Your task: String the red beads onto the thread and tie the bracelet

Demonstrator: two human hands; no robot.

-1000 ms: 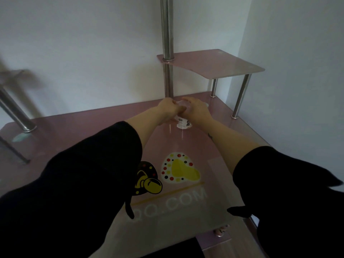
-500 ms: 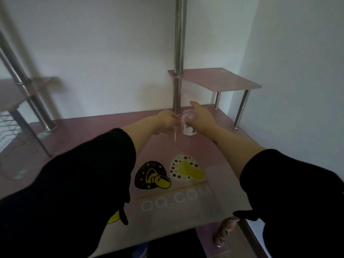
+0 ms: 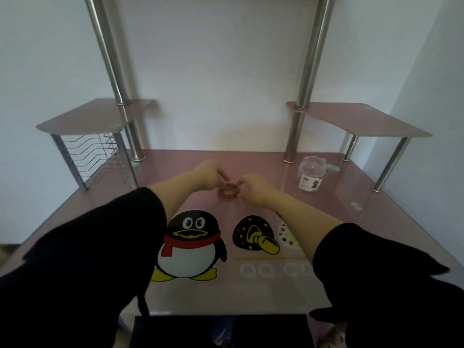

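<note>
Head view: pink glass worktop point(image 3: 175, 162) bearing a penguin print point(image 3: 190, 247). Clear lidded jar point(image 3: 311, 175) stands upright at right rear, well apart from both hands. Left grip point(image 3: 210, 175) and right grip point(image 3: 254, 186), fingers curled, each pinch one upper side of the red bead loop point(image 3: 228, 194), located between them at worktop centre. Thread too fine to discern.

My left hand point(image 3: 209, 175) and right hand point(image 3: 254, 185) were held out ahead of me, curled either side of the bead loop point(image 3: 228, 193), fingertips pinching its top.
</note>
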